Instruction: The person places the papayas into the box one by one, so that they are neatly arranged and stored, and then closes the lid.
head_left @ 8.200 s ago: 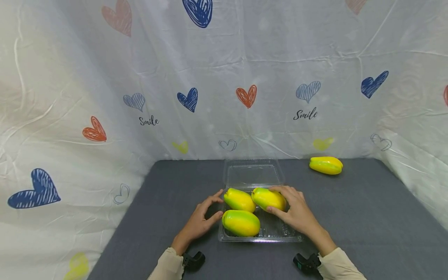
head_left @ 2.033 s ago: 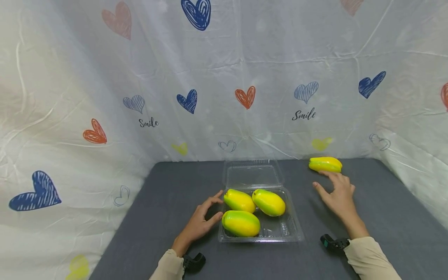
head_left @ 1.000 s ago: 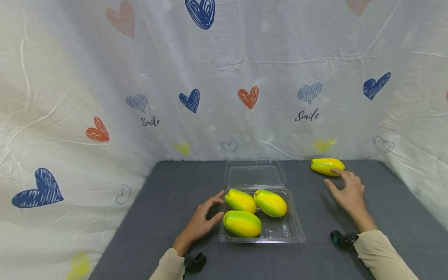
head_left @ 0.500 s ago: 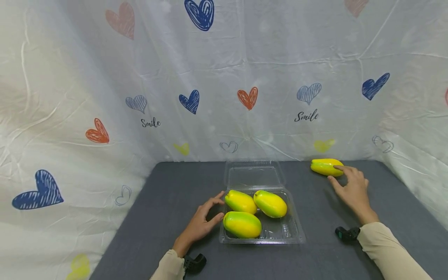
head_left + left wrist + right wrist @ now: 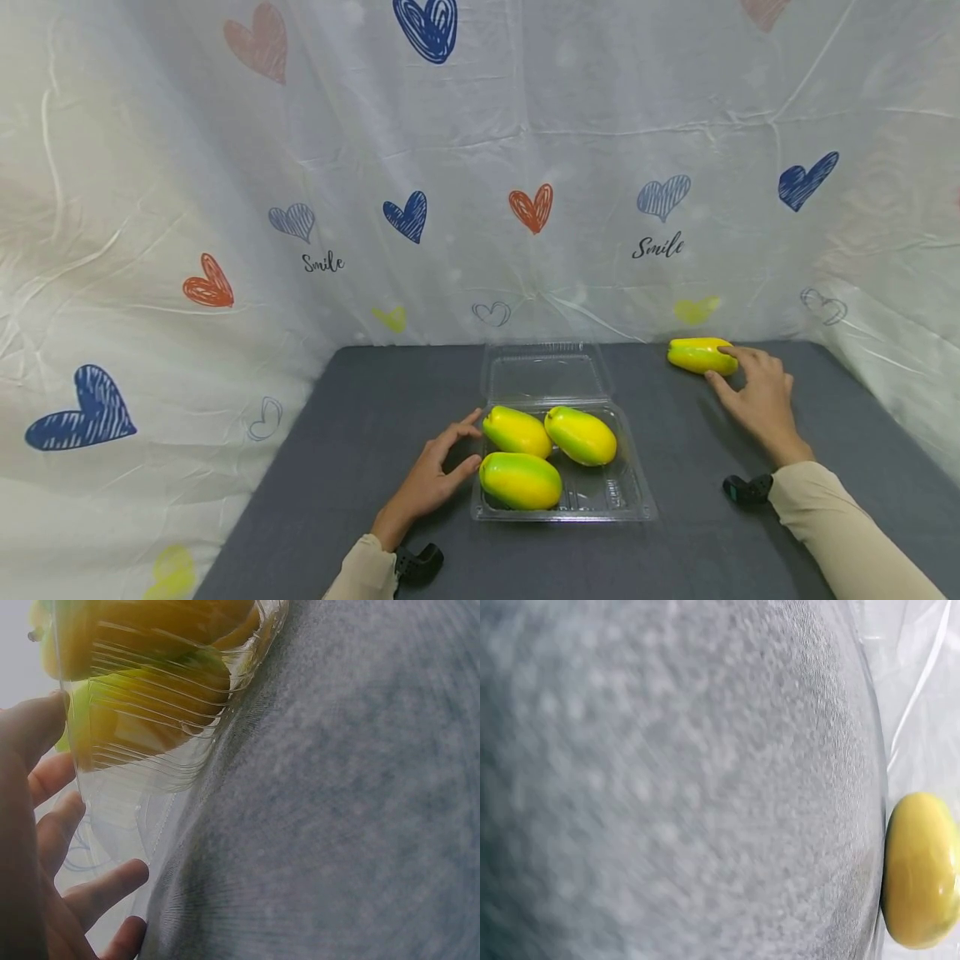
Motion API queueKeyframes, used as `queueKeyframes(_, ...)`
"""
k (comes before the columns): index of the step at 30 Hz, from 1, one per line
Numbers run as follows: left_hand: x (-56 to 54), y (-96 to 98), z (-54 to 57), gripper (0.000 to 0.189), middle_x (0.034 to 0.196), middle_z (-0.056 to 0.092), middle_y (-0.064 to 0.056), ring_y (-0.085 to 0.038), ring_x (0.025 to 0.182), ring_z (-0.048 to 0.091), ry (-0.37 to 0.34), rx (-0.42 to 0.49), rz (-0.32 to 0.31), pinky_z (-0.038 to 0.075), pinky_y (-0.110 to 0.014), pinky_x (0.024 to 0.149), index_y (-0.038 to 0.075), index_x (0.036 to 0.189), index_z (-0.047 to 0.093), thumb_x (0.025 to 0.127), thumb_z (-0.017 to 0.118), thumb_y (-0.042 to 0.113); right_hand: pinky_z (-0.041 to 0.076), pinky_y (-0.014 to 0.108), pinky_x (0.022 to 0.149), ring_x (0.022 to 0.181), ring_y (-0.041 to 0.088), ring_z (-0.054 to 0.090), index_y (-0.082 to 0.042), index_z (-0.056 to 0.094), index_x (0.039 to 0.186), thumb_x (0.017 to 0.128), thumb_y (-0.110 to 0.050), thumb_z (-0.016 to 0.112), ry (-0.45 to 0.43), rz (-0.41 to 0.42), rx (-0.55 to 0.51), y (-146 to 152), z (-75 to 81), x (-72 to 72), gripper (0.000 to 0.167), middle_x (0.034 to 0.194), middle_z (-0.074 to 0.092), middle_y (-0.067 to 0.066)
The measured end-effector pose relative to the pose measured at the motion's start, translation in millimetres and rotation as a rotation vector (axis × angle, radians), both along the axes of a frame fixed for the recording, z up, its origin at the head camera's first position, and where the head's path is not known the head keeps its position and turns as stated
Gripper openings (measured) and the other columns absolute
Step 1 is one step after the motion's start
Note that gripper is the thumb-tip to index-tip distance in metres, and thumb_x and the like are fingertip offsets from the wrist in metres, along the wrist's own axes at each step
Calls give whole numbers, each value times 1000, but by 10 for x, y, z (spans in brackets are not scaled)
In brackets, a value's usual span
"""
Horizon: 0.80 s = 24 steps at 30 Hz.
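Note:
In the head view, three yellow-green papayas (image 5: 520, 481) lie in a clear plastic clamshell box (image 5: 600, 500), two behind and one at the front left. My left hand (image 5: 429, 477) is spread at the box's left side, fingertips and thumb right at its rim; the left wrist view shows the same fingers (image 5: 109, 892) loosely extended along the clear wall. A fourth papaya (image 5: 693, 356) lies at the table's back right. Over its right end reaches my right hand (image 5: 761, 404), thumb on the near side and fingers on top. The right wrist view shows this papaya (image 5: 921, 874) without the hand.
The box's clear lid (image 5: 547, 372) stands folded back behind the fruit. A dark grey cloth (image 5: 360, 392) covers the table. Behind it hangs a pale curtain (image 5: 465, 125) printed with hearts. Each wrist wears a black band (image 5: 746, 490).
Since the earliest frame, my right hand has left the papaya at the box's back right and moved right to the far papaya, lately sliding towards its right end. My left hand stays put.

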<state>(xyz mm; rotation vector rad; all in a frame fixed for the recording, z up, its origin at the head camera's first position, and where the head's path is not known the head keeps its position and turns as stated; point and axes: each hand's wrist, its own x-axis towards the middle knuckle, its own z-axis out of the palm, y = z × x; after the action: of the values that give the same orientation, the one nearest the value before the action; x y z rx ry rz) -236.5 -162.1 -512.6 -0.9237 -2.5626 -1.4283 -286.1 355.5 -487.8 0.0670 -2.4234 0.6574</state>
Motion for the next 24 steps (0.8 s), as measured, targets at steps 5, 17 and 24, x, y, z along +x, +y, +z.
queueKeyframes(5, -5, -3, 1, 32, 166, 34, 9, -28, 154, 32, -8, 9, -17, 26, -70, 115, 19, 134, 54, 103, 62, 24, 25, 66, 83, 119, 55, 40, 1, 56, 138, 95, -21, 71, -15, -3, 26, 18, 11, -32, 50, 136, 51, 35)
queueKeyframes(17, -9, -18, -2, 31, 166, 34, 7, -29, 154, 33, 3, 3, -14, 25, -71, 112, 20, 134, 54, 103, 61, 25, 25, 69, 85, 125, 61, 36, -1, 49, 145, 96, -28, 70, -94, 30, 60, 28, 87, -123, 59, 144, 44, 37)
queueKeyframes(24, -2, -17, -13, 31, 166, 33, 10, -28, 153, 34, 3, -8, -1, 28, -66, 109, 22, 134, 54, 104, 61, 27, 25, 71, 86, 129, 64, 31, -1, 39, 152, 99, -38, 65, -202, 47, 84, 35, 121, -164, 70, 152, 35, 39)
